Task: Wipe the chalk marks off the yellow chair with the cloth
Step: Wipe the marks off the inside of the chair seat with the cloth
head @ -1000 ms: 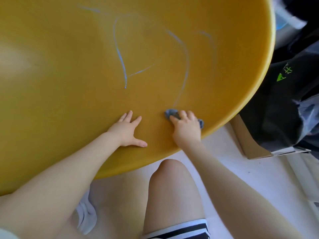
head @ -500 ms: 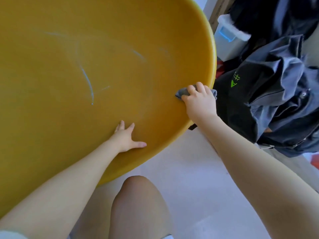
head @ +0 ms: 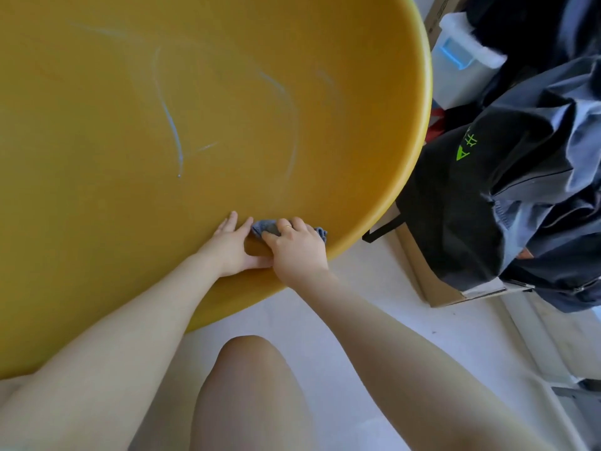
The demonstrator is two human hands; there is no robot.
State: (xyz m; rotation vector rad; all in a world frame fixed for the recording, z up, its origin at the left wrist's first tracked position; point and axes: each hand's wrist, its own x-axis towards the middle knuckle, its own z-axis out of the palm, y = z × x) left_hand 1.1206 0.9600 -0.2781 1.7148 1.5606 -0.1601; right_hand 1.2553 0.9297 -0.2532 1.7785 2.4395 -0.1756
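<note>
The yellow chair [head: 97,206] fills the upper left as a big round shell. Pale chalk marks [head: 170,122] curve across its middle, with a fainter arc further right. My right hand [head: 297,247] grips a small grey-blue cloth [head: 265,226] and holds it against the shell near the front rim. My left hand [head: 231,247] rests flat on the yellow surface just left of it, fingers straight, its thumb tucked under my right hand.
A black bag with a green logo [head: 468,203] and dark clothes sit on a cardboard box [head: 422,275] to the right. A white plastic container [head: 461,60] stands behind. My knee [head: 250,385] is over the pale floor below the rim.
My right hand has brought the cloth from the chair's right rim back down to the front edge, beside my left hand. The view has shifted back to the left.
</note>
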